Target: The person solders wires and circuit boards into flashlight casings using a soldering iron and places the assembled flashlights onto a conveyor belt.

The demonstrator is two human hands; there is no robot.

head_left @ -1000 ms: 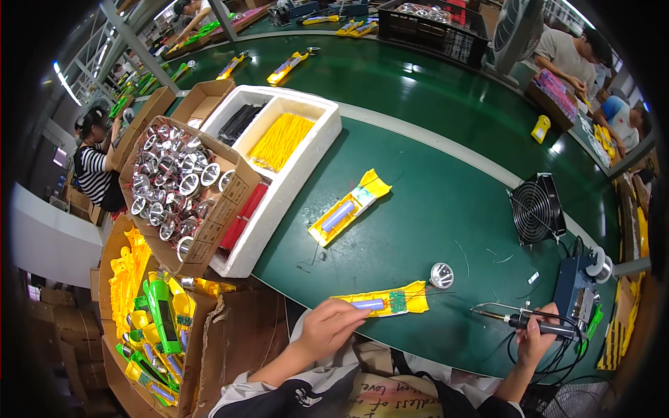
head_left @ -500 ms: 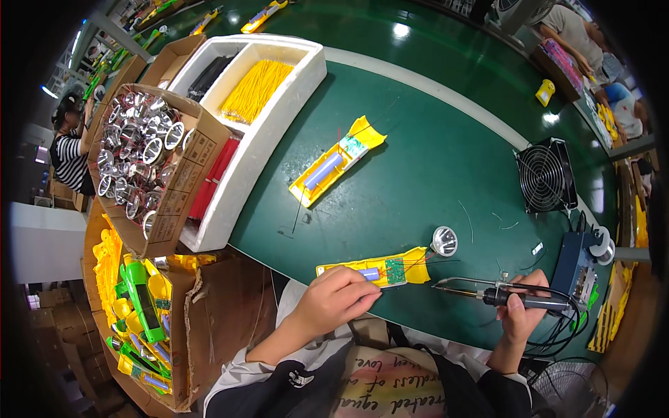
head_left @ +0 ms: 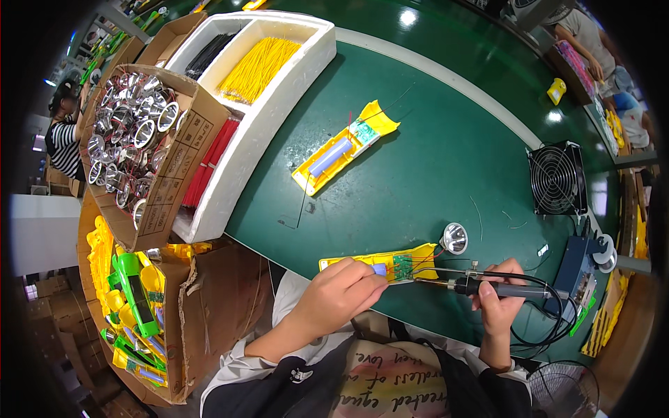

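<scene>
My left hand (head_left: 341,294) is closed over the left part of a yellow flashlight housing (head_left: 425,252) at the table's near edge. A purple battery cell (head_left: 379,269) and a green circuit board (head_left: 403,267) lie in that housing. Whether the fingertips also pinch a wire is hidden. My right hand (head_left: 497,296) grips a soldering iron (head_left: 512,289) with a thin metal feed tube above it. Its tip is at the board's lower right edge. Thin wires run from the board towards a silver reflector (head_left: 455,238) standing just beyond the housing.
Another open yellow housing (head_left: 341,155) with a battery lies farther back. On the left are a white foam box (head_left: 279,97) of cut wires, a carton (head_left: 174,177) of reflectors and a carton (head_left: 182,334) of housings. A black fan (head_left: 557,179) and blue soldering station (head_left: 575,272) stand right.
My right hand has moved left, bringing the iron's tip from beside the housing to the board. My left hand stays on the housing. The whole view has shifted slightly.
</scene>
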